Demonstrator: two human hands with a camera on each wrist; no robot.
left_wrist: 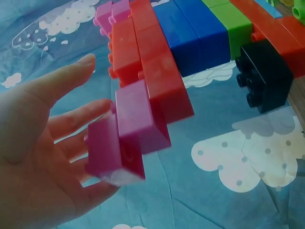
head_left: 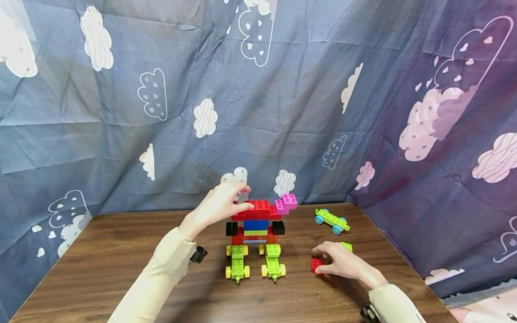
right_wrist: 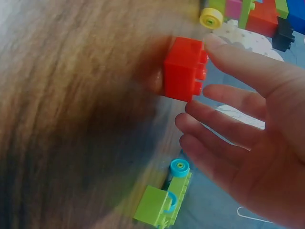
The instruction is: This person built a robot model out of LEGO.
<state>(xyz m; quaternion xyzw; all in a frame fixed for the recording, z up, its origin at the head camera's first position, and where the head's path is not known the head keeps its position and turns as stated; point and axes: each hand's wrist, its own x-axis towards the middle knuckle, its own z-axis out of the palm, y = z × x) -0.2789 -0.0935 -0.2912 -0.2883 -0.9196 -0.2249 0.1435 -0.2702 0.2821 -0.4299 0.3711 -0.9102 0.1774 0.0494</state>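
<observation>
A toy figure of stacked building bricks stands on the table, with a red brick layer (head_left: 260, 207) on top and pink bricks (head_left: 286, 204) stepping up at its right end. Beside the top left end is my left hand (head_left: 220, 204). In the left wrist view its fingers spread behind two pink bricks (left_wrist: 136, 112), with the thumb held apart; contact is unclear. My right hand (head_left: 343, 260) reaches over a loose red brick (head_left: 317, 265) on the table. The right wrist view has the thumb and fingers (right_wrist: 228, 124) loosely around the red brick (right_wrist: 183, 69), not closed on it.
Two green wheeled bases (head_left: 237, 264) with yellow wheels support the figure. A green car base (head_left: 332, 220) with blue wheels sits at the back right. Behind the right hand is a green brick (head_left: 346, 246). A cloud-patterned curtain (head_left: 258, 112) closes off the back and right.
</observation>
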